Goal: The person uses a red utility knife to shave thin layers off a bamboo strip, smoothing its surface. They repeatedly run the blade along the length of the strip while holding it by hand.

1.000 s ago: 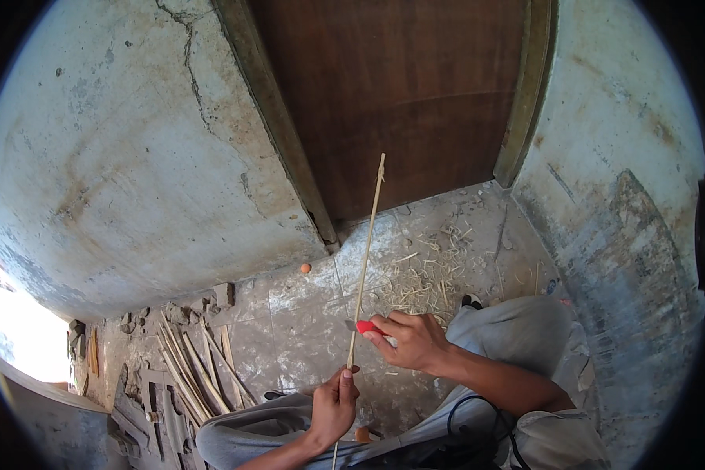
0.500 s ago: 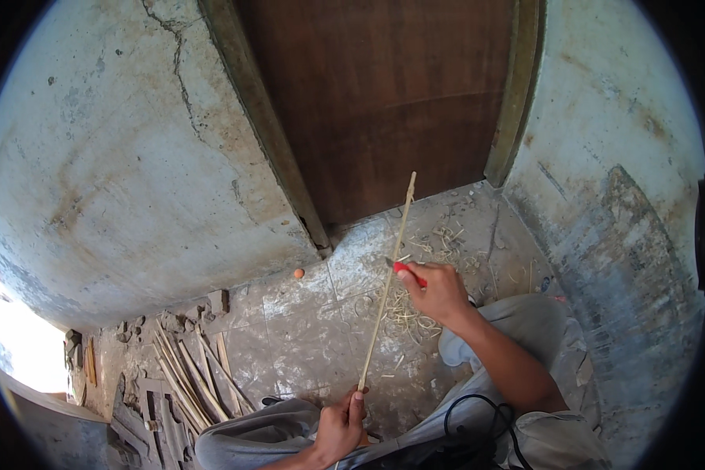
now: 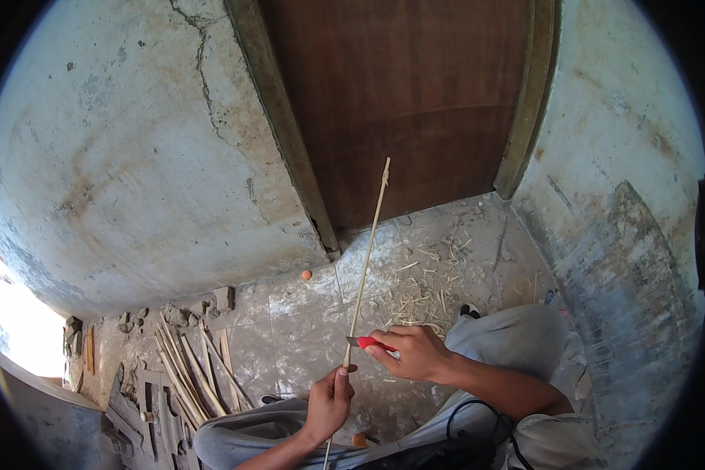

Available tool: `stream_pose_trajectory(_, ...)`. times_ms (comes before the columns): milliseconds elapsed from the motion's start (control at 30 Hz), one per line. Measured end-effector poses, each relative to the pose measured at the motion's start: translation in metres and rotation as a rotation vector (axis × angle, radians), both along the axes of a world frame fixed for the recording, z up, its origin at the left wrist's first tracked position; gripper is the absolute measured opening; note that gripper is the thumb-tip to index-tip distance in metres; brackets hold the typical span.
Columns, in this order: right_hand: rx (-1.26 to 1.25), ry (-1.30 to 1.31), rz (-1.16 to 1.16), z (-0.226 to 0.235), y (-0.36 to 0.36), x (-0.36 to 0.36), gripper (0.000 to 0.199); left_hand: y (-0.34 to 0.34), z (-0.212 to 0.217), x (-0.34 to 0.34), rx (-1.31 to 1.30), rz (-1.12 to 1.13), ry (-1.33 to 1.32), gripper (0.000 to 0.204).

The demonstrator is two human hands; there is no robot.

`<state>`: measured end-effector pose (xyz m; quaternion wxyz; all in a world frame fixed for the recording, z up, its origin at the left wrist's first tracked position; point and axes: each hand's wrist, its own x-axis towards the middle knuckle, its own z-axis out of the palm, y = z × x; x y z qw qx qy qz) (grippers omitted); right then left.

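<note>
A long, thin bamboo strip [image 3: 366, 262] stands up at a slant in front of me, with a small knot near its top end. My left hand [image 3: 330, 401] is closed round its lower part, thumb on top, and the tail of the strip runs on below the fist. In my right hand [image 3: 417, 352] is a red-handled utility knife [image 3: 377, 343]. Its short dark blade meets or nearly meets the strip just above my left hand.
Curled shavings [image 3: 427, 286] litter the tiled floor ahead. Several bamboo strips [image 3: 184, 368] lie beside my left knee, near broken rubble. A small orange ball [image 3: 306, 275] rests by the cracked wall [image 3: 157, 157]. A brown door [image 3: 399, 102] stands ahead.
My right hand has drawn the knife down along the strip toward me, close to my left hand. My left hand and the strip have shifted slightly up and left.
</note>
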<state>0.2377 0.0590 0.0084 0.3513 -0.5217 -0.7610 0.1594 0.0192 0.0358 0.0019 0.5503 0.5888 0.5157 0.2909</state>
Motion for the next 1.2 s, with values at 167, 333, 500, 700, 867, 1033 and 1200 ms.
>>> stream_pose_trajectory(167, 0.012, -0.013, -0.015, -0.002, 0.002, 0.001, 0.030, 0.000, -0.003, 0.001, 0.015, 0.002, 0.010, 0.042)
stream_pose_trajectory(333, 0.041, -0.060, -0.041, -0.001, 0.004, 0.005, 0.030, -0.001, 0.006, 0.006, 0.011, 0.006, 0.058, 0.044)
stream_pose_trajectory(500, -0.012, -0.026, -0.249, 0.001, 0.034, 0.040, 0.033, -0.021, 0.009, 0.008, -0.031, -0.053, 0.086, 0.044)
stream_pose_trajectory(700, -0.031, -0.104, -0.454, 0.008, 0.045, 0.066, 0.034, -0.024, 0.004, 0.004, -0.002, -0.134, 0.096, 0.045)
stream_pose_trajectory(867, -0.046, -0.083, -0.554, 0.015, 0.051, 0.081, 0.035, -0.030, -0.002, 0.002, -0.067, -0.164, 0.026, 0.043)
stream_pose_trajectory(1033, -0.041, -0.074, -0.538, 0.018, 0.044, 0.072, 0.034, -0.025, -0.010, 0.002, -0.133, -0.144, -0.038, 0.043)
stream_pose_trajectory(1200, -0.123, 0.038, -0.332, 0.018, 0.036, 0.063, 0.033, -0.022, -0.006, 0.002, -0.166, -0.102, -0.023, 0.041)
